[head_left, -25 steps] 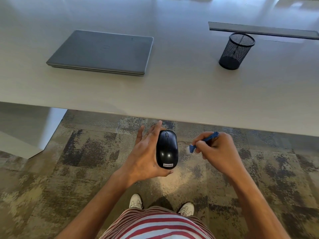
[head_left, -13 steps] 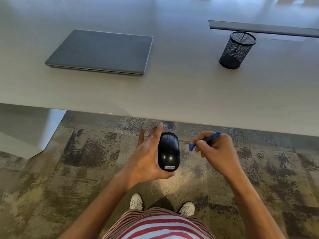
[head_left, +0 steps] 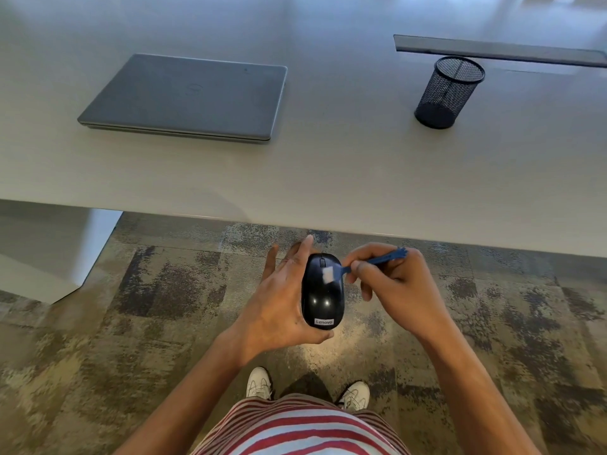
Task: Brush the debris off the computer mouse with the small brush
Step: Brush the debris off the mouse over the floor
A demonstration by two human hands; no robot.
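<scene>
A glossy black computer mouse (head_left: 322,298) with a white label at its near end rests in my left hand (head_left: 279,307), held over the carpet in front of the table edge. My right hand (head_left: 394,287) pinches a small blue brush (head_left: 371,261) by its handle. The brush's white bristles lie on the mouse's top near the scroll wheel. The fingers of my left hand wrap under the mouse and are mostly hidden.
A grey table (head_left: 328,178) spans the upper view, holding a closed grey laptop (head_left: 190,96) at left and a black mesh pen cup (head_left: 448,91) at right. A dark slot (head_left: 499,49) runs behind the cup. Patterned carpet and my white shoes (head_left: 259,384) lie below.
My right hand has moved left, bringing the brush from beside the mouse onto its top. The bristles now touch the mouse. My left hand has kept the mouse nearly in place.
</scene>
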